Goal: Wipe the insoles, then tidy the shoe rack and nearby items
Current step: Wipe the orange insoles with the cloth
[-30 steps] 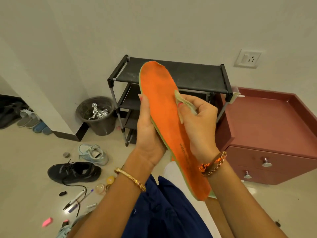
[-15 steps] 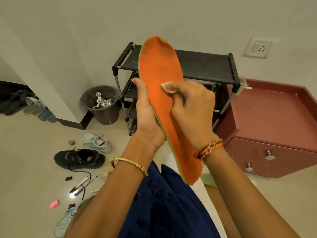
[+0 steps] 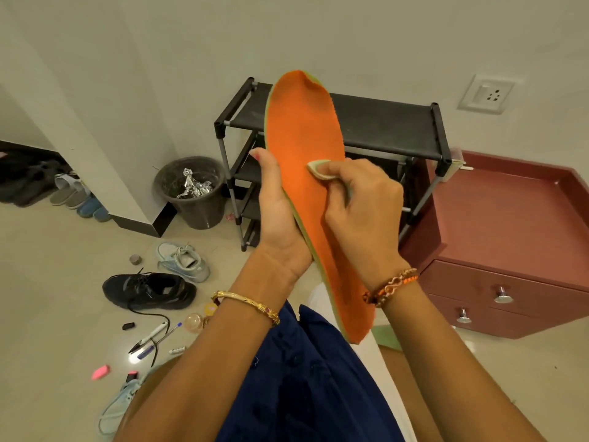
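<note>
Head view: I see my left hand [image 3: 280, 215] gripping the orange insole [image 3: 309, 173] from behind, thumb on its left edge, toe end pointing up in front of the shoe rack [image 3: 389, 126]. My right hand [image 3: 360, 202] pinches a small pale cloth [image 3: 320, 169] and presses it flat against the orange face about mid-length. Insole has a green rim, heel end down near my lap, over blue fabric. Gold bangle [image 3: 245, 306] on left wrist, beaded bracelet [image 3: 392, 285] on right.

Rack is black with grey poles and stands against the wall; what sits on its lower shelves I cannot tell. Just right of it, a dark red drawer unit [image 3: 510, 237] with two metal knobs. Left of the rack, a dark bin [image 3: 191, 193] with crumpled foil inside. On the floor: a light blue sneaker [image 3: 183, 261], a black sneaker [image 3: 149, 290] beside it, pens [image 3: 153, 338], a pink eraser [image 3: 100, 371], and another pale shoe [image 3: 119, 406] by my left arm. Slippers [image 3: 73, 194] lie far left by the wall corner. Wall socket [image 3: 486, 94] upper right.
</note>
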